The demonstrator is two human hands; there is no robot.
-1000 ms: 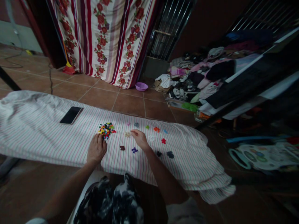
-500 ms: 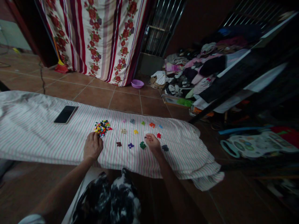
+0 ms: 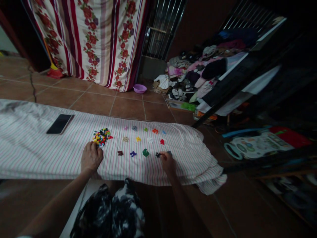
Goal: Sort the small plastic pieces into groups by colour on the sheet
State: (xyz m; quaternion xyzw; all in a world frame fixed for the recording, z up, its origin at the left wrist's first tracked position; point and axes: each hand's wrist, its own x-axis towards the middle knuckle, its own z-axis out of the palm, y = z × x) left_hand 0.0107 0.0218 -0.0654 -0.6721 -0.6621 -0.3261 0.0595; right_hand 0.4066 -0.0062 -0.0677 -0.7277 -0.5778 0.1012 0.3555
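Observation:
My right hand (image 3: 167, 162) is at the small pile of black pieces (image 3: 158, 154), its thumb and finger pinched together at the pile's right side; the small black piece between them is barely visible. Beyond it a dark grey pile (image 3: 169, 153) is partly hidden. My left hand (image 3: 92, 157) lies palm down, fingers loosely extended against the near edge of the mixed, many-coloured heap (image 3: 102, 137). Between the hands are little single-colour groups, among them green (image 3: 145, 152), purple (image 3: 133, 154), brown (image 3: 120, 153), yellow (image 3: 138, 139), white (image 3: 150, 140) and red (image 3: 162, 141).
A striped cloth (image 3: 61, 155) covers the long surface, with a phone (image 3: 60, 124) lying at its left. Further groups, beige (image 3: 125, 139) and orange (image 3: 155, 131), sit behind. On the tiled floor are a purple basin (image 3: 140, 88) and heaped clothes (image 3: 195, 71). A dark slanting bar (image 3: 210, 112) stands right.
My right hand has moved nearer, from beside the white group down to the black pile, uncovering the white pieces. The left hand stays by the mixed heap. The whole view has shifted slightly.

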